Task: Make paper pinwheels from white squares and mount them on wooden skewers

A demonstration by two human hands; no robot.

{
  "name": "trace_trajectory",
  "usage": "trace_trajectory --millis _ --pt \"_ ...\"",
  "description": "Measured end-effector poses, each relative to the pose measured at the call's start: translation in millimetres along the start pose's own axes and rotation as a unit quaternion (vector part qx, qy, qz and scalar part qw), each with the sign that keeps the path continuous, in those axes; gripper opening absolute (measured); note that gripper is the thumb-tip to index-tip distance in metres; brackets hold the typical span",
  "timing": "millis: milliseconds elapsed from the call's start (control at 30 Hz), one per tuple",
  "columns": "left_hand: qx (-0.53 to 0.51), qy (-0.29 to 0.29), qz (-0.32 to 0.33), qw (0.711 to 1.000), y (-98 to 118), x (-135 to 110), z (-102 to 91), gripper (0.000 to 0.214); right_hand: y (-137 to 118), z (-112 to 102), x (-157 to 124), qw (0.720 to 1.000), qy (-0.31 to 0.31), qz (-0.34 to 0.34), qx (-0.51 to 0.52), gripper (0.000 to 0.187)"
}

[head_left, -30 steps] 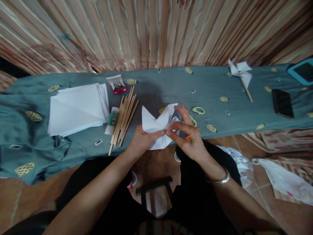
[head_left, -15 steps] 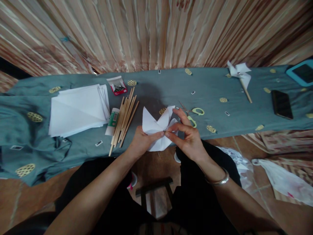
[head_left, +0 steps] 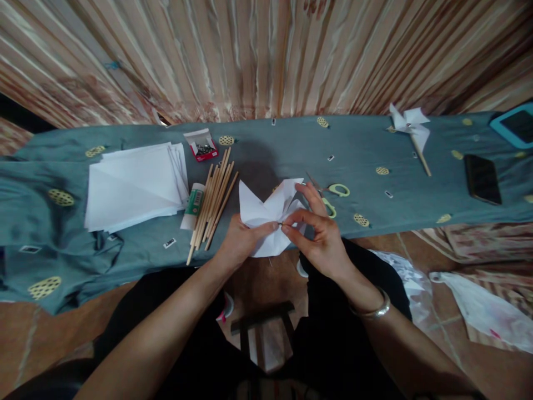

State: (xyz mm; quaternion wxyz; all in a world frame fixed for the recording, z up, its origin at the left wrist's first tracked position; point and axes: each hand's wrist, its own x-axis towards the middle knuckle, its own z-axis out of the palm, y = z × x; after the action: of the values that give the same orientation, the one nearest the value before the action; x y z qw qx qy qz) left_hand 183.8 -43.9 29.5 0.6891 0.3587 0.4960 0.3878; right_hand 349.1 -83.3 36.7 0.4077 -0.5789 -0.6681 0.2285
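Observation:
My left hand (head_left: 242, 238) grips a white paper pinwheel (head_left: 259, 210), its thumb lying across the front near the centre and its other fingers hidden behind the paper. At that centre, the thumb and forefinger of my right hand (head_left: 323, 239) pinch a tiny, dark, thin thing that looks like a thumbtack (head_left: 281, 224). The raised fingers of that hand touch the pinwheel's upper right point. Just beyond them lie scissors (head_left: 338, 190) with yellow-green handles, partly covered by my fingers.
On the cloth-covered table (head_left: 291, 144) are stacked white paper (head_left: 133, 186), a glue stick (head_left: 194, 206), several wooden sticks (head_left: 214, 194) and a red box of tacks (head_left: 204, 149). Farther right are a pinwheel on a stick (head_left: 412, 125), a phone (head_left: 482, 179) and a blue-framed device (head_left: 516, 126).
The pinwheel has tipped and spread slightly in my hands. My right fingertips have drawn slightly back from the centre, so the thin thing between them shows more.

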Motion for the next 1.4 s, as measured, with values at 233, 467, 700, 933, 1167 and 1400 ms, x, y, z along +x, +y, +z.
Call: trace_trajectory --millis 233,467,700,933,1167,1400 --pt "-0.015 -0.002 0.001 1.000 -1.7 0.3 -0.2 0.030 -2.3 -1.6 -0.8 0.999 -0.013 -0.033 -0.036 0.006" --pt "-0.040 0.007 -0.022 0.999 -1.2 1.4 0.9 0.029 -9.5 -7.3 -0.5 0.998 -0.007 -0.050 -0.046 0.006" --pt "-0.111 -0.004 0.000 0.994 -14.9 11.1 0.9 0.034 -30.9 0.2 -11.5 0.989 0.005 -0.122 -0.086 0.006" --pt "-0.134 0.065 0.043 0.988 -7.6 21.5 -3.1 0.040 -15.3 -12.3 -1.7 0.993 0.009 -0.083 -0.078 0.009" --pt "-0.090 0.117 0.140 0.979 2.0 32.0 -26.7 0.048 31.7 -30.7 2.1 0.964 -0.085 -0.072 -0.241 0.009" --pt "-0.075 0.114 0.134 0.982 -0.6 31.1 -29.8 0.051 30.2 -16.5 6.7 0.942 -0.137 -0.062 -0.298 0.009"
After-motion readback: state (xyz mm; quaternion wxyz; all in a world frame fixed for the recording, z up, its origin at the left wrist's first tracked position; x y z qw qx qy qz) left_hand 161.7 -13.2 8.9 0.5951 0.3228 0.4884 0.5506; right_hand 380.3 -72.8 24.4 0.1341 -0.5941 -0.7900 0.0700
